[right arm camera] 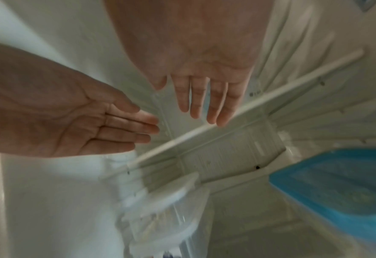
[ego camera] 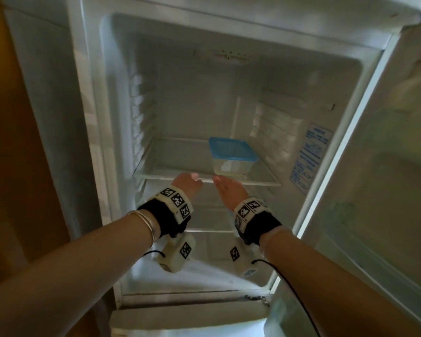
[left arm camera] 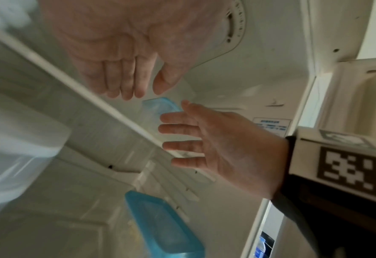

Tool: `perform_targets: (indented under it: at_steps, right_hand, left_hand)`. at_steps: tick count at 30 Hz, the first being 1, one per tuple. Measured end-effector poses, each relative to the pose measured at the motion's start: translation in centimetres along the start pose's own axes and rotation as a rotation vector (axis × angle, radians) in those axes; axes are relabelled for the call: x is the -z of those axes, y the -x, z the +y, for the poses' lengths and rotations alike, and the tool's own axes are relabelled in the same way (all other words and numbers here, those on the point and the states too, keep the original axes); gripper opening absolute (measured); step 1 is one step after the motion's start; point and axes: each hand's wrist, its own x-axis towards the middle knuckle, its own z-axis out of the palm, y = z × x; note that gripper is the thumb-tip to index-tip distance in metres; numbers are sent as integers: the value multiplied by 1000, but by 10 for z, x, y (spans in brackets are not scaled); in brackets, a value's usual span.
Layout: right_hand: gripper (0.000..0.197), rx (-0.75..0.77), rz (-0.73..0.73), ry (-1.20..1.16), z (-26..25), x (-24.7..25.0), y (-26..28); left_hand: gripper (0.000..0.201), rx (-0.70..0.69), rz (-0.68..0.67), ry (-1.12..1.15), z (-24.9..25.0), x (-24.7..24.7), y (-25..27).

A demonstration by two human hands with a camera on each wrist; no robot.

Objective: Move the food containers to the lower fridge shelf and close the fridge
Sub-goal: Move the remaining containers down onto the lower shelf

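Note:
A clear food container with a blue lid [ego camera: 232,155] stands on the right part of the upper glass shelf [ego camera: 156,177]; it also shows as the blue-lidded container [left arm camera: 160,106] past my fingers. My left hand [ego camera: 188,181] [left arm camera: 129,82] and right hand [ego camera: 223,184] [right arm camera: 201,101] hover side by side just below that shelf's front edge, palms facing each other, fingers straight, holding nothing. On the level below sit a second blue-lidded container [right arm camera: 337,183] [left arm camera: 165,227] and a clear white-lidded container [right arm camera: 167,200]; my wrists hide both in the head view.
The fridge door [ego camera: 374,190] stands wide open on the right, with a blue label [ego camera: 309,156] on the fridge's inner right wall. A brown wall [ego camera: 15,142] borders the fridge on the left. The left half of the upper shelf carries nothing.

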Motion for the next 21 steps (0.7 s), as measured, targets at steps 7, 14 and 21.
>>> perform_targets:
  at_steps: [7,14,21]
  right_hand:
    - [35,-77,267,38,10,40,-26]
    - [42,-297,296,42,35,65,-61]
    - [51,-485,121,-182,46,64,-74]
  left_hand:
    - [38,-55,55,20,41,16,-11]
    - [49,-27,-22,37,56,11,-40]
    - [60,8,-45,93,60,3,-64]
